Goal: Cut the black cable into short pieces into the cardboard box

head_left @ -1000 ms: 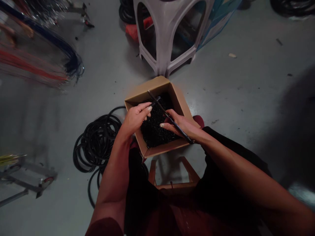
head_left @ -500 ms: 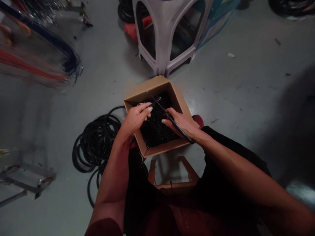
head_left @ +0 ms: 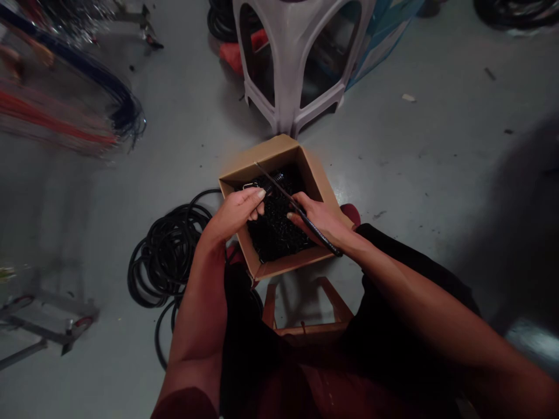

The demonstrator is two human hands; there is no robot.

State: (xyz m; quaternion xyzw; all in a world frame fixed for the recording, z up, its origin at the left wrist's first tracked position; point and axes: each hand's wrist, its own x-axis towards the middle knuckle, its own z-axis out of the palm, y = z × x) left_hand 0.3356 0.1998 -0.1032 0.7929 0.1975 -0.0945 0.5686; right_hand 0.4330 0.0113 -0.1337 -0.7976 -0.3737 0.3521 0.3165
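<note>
A cardboard box (head_left: 321, 180) stands between my knees, with many small black pieces (head_left: 279, 227) inside. Over its left side, my left hand (head_left: 244, 209) is closed, thumb pressed to the fingers, near a ribbed black piece (head_left: 276, 179); what it grips is too small to make out. My right hand (head_left: 310, 212), over the box's right side, has its fingers wrapped round a long thin dark tool (head_left: 318, 233). The tool slants from my right wrist to a thin tip near the box's back wall.
Coiled black cable (head_left: 170, 256) lies on the floor left of the box. Behind the box stands a grey plastic stool (head_left: 286, 70), with a blue box (head_left: 382, 43) beside it. Blue wires (head_left: 96, 67) and red wires (head_left: 56, 119) hang at the upper left. A metal frame with wheels (head_left: 39, 331) is lower left.
My left hand has moved slightly left and down, away from the ribbed black piece. The tool's thin tip has shifted a little left.
</note>
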